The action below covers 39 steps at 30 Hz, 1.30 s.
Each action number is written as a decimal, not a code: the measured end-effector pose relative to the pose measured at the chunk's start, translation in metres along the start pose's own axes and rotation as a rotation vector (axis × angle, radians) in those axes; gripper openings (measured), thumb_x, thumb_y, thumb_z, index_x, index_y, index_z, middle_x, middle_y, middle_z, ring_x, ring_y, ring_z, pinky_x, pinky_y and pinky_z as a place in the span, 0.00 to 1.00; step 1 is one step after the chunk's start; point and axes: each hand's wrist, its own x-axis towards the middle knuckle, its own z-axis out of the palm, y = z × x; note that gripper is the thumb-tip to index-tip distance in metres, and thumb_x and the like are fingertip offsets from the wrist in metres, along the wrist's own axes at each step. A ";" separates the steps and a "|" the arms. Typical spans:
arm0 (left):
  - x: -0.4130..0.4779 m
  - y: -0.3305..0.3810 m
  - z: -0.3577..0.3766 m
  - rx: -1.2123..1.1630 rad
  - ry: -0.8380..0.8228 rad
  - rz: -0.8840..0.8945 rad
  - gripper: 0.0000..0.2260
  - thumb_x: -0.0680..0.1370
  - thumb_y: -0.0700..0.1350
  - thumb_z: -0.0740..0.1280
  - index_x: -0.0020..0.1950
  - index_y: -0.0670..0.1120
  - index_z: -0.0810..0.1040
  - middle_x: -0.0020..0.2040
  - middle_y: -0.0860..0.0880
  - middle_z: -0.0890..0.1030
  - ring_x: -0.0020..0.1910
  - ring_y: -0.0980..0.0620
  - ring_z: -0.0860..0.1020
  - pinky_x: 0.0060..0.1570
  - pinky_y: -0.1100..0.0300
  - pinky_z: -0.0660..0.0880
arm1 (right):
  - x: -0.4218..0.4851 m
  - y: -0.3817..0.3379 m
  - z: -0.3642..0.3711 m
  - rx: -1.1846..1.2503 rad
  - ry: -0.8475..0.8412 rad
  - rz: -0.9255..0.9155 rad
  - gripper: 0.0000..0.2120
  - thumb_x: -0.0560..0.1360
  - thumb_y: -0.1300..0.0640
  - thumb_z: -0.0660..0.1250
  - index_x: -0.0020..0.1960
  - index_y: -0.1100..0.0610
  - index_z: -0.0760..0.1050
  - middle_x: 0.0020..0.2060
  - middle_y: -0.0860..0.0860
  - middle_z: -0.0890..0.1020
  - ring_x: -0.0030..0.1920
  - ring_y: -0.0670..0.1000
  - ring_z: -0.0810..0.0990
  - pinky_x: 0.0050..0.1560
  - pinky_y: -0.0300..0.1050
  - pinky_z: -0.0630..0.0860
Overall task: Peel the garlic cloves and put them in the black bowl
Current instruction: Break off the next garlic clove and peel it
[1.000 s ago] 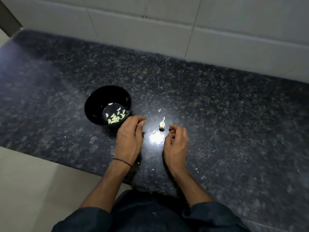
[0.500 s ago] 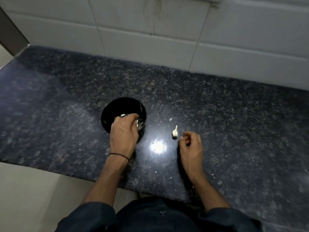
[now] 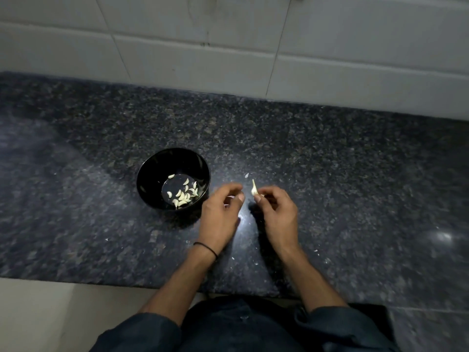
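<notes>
A black bowl (image 3: 152, 179) stands on the dark granite counter, left of my hands, with several peeled garlic cloves (image 3: 183, 195) lying in its bottom. A small pale garlic piece with a pointed stem (image 3: 254, 189) is pinched at its base by the fingertips of my right hand (image 3: 276, 214). My left hand (image 3: 222, 214), wearing a thin black wristband, hovers just right of the bowl with its fingers curled and apart, holding nothing I can see. A small gap separates the two hands.
The granite counter (image 3: 330, 174) runs wide to both sides, its front edge close to my body. A white tiled wall (image 3: 228, 47) rises behind it. Small flecks of garlic skin (image 3: 246, 175) lie scattered around my hands.
My left hand has come out of the bowl and moved right toward the garlic. My right hand has taken hold of the garlic piece that stood on the counter.
</notes>
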 end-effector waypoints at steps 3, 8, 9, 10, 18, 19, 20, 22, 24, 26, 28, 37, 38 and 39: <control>0.002 0.005 0.008 -0.165 -0.053 -0.111 0.07 0.80 0.42 0.70 0.56 0.51 0.83 0.49 0.50 0.85 0.47 0.44 0.84 0.46 0.53 0.80 | -0.004 -0.010 -0.003 0.162 -0.024 0.058 0.04 0.77 0.58 0.71 0.50 0.50 0.82 0.47 0.52 0.85 0.48 0.56 0.85 0.50 0.56 0.83; 0.005 0.012 0.013 -0.325 -0.079 -0.141 0.10 0.80 0.39 0.69 0.60 0.41 0.83 0.52 0.45 0.86 0.47 0.50 0.81 0.53 0.49 0.79 | -0.006 -0.022 -0.009 0.192 -0.056 0.064 0.05 0.77 0.63 0.71 0.50 0.55 0.83 0.46 0.50 0.86 0.49 0.50 0.84 0.52 0.48 0.81; 0.006 0.013 0.013 -0.350 -0.074 -0.146 0.10 0.79 0.39 0.70 0.60 0.41 0.83 0.52 0.44 0.86 0.48 0.51 0.81 0.55 0.48 0.79 | -0.006 -0.023 -0.010 0.198 -0.064 0.062 0.04 0.77 0.63 0.71 0.50 0.56 0.83 0.45 0.50 0.86 0.48 0.50 0.84 0.52 0.47 0.81; 0.006 0.014 0.013 -0.381 -0.069 -0.151 0.10 0.79 0.38 0.70 0.59 0.40 0.84 0.52 0.44 0.86 0.48 0.51 0.82 0.55 0.49 0.79 | -0.005 -0.025 -0.011 0.204 -0.072 0.055 0.04 0.78 0.62 0.71 0.51 0.56 0.83 0.45 0.50 0.86 0.48 0.50 0.84 0.52 0.47 0.81; 0.005 0.014 0.022 -0.481 -0.036 -0.123 0.12 0.77 0.36 0.71 0.60 0.37 0.82 0.53 0.42 0.86 0.49 0.52 0.81 0.49 0.62 0.78 | 0.000 -0.034 -0.009 0.186 -0.030 0.063 0.02 0.78 0.60 0.71 0.48 0.56 0.82 0.43 0.50 0.84 0.44 0.46 0.82 0.46 0.39 0.77; 0.005 0.014 0.023 -0.477 -0.025 -0.119 0.12 0.77 0.36 0.71 0.60 0.37 0.83 0.53 0.42 0.86 0.49 0.52 0.81 0.50 0.61 0.78 | 0.001 -0.034 -0.007 0.150 -0.010 0.057 0.03 0.78 0.60 0.71 0.47 0.54 0.82 0.42 0.50 0.84 0.44 0.47 0.82 0.46 0.40 0.77; 0.005 0.014 0.024 -0.474 -0.016 -0.116 0.12 0.77 0.36 0.71 0.60 0.37 0.83 0.53 0.43 0.86 0.50 0.51 0.81 0.52 0.59 0.78 | 0.001 -0.034 -0.005 0.109 0.020 0.043 0.04 0.78 0.60 0.70 0.46 0.54 0.82 0.42 0.49 0.83 0.44 0.47 0.81 0.46 0.41 0.77; 0.005 0.013 0.027 -0.470 -0.001 -0.117 0.12 0.77 0.37 0.71 0.60 0.38 0.83 0.54 0.43 0.86 0.51 0.51 0.82 0.55 0.54 0.78 | -0.001 -0.037 -0.001 0.019 0.088 -0.002 0.05 0.78 0.60 0.69 0.45 0.55 0.82 0.41 0.47 0.81 0.43 0.46 0.80 0.45 0.38 0.75; 0.004 0.013 0.031 -0.458 0.026 -0.113 0.12 0.77 0.36 0.71 0.61 0.37 0.82 0.54 0.44 0.86 0.51 0.52 0.82 0.55 0.54 0.78 | -0.004 -0.038 0.004 -0.054 0.144 -0.035 0.06 0.79 0.61 0.68 0.45 0.56 0.82 0.41 0.46 0.80 0.43 0.45 0.79 0.43 0.34 0.73; 0.002 0.011 0.036 -0.449 0.051 -0.113 0.11 0.78 0.35 0.70 0.60 0.37 0.83 0.53 0.45 0.86 0.52 0.51 0.83 0.54 0.58 0.79 | -0.005 -0.038 0.007 -0.081 0.185 -0.039 0.07 0.79 0.61 0.67 0.44 0.55 0.82 0.40 0.45 0.79 0.42 0.44 0.79 0.42 0.32 0.72; 0.000 0.012 0.041 -0.449 0.068 -0.113 0.10 0.78 0.35 0.70 0.60 0.38 0.83 0.53 0.45 0.86 0.54 0.49 0.84 0.52 0.61 0.79 | -0.003 -0.037 0.009 -0.084 0.218 -0.027 0.08 0.80 0.60 0.67 0.44 0.54 0.81 0.40 0.45 0.78 0.41 0.44 0.78 0.41 0.34 0.72; 0.005 0.004 0.043 -0.292 0.060 -0.103 0.09 0.79 0.37 0.70 0.56 0.47 0.86 0.50 0.49 0.87 0.51 0.50 0.85 0.53 0.55 0.80 | 0.007 -0.025 0.006 -0.117 0.146 0.158 0.09 0.80 0.59 0.66 0.42 0.55 0.79 0.40 0.49 0.81 0.42 0.48 0.80 0.44 0.45 0.75; 0.005 0.003 0.043 -0.276 0.054 -0.107 0.09 0.79 0.37 0.70 0.55 0.48 0.86 0.49 0.50 0.87 0.51 0.50 0.85 0.53 0.55 0.80 | 0.009 -0.023 0.005 -0.133 0.116 0.171 0.09 0.80 0.58 0.66 0.42 0.55 0.79 0.40 0.49 0.82 0.42 0.49 0.80 0.44 0.45 0.75; 0.005 0.002 0.043 -0.258 0.051 -0.107 0.09 0.79 0.37 0.70 0.54 0.50 0.86 0.49 0.51 0.87 0.50 0.51 0.85 0.52 0.56 0.80 | 0.009 -0.023 0.004 -0.157 0.095 0.172 0.09 0.81 0.58 0.65 0.43 0.55 0.78 0.41 0.50 0.82 0.43 0.49 0.80 0.45 0.46 0.75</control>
